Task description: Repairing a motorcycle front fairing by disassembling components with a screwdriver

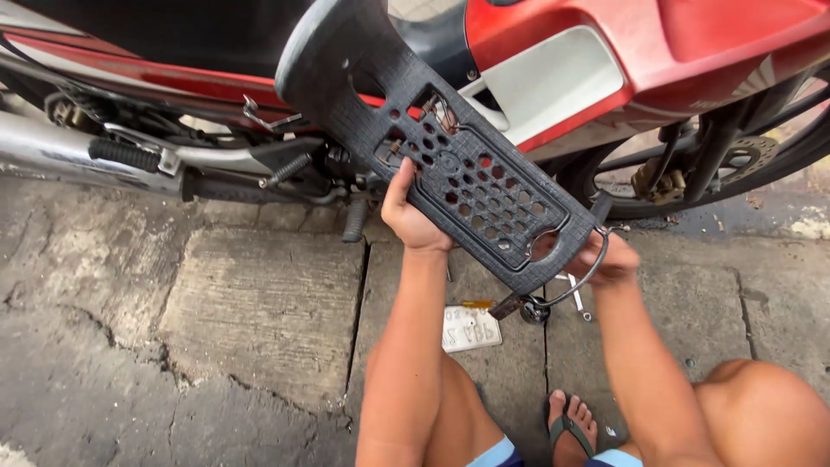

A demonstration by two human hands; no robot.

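A person squats on the cracked concrete floor (259, 320) beside a red motorcycle (657, 52), holding a black perforated plastic panel (467, 173) up in front of its side; the panel runs aslant from its broad curved end at upper left, near the seat, down to its narrow end at lower right, well clear of the ground. The left hand (411, 212) has its grip closed on the panel's lower long edge, thumb on the textured face and fingers hidden behind, which seems to carry the weight and keep the piece tilted toward the camera; the right hand (614, 259) sits at the narrow lower end, largely behind the panel, with a thin wire loop (588, 268) curving in front of it; its fingers look curled about the end or the wire, though which of the two it grips I cannot tell. Holding at two spread points likely steadies the long, flexible piece. Through the holes show bits of red bodywork and wiring. On the floor just below lie a pale number plate (471, 329), face up, with a yellow-handled screwdriver (475, 304) along its top edge, and a spanner (577, 294) nearby, within easy reach. The rear wheel (718, 173) stands at right; a footpeg (125, 156) juts at left; a foot in a sandal (571, 428) rests between the knees.
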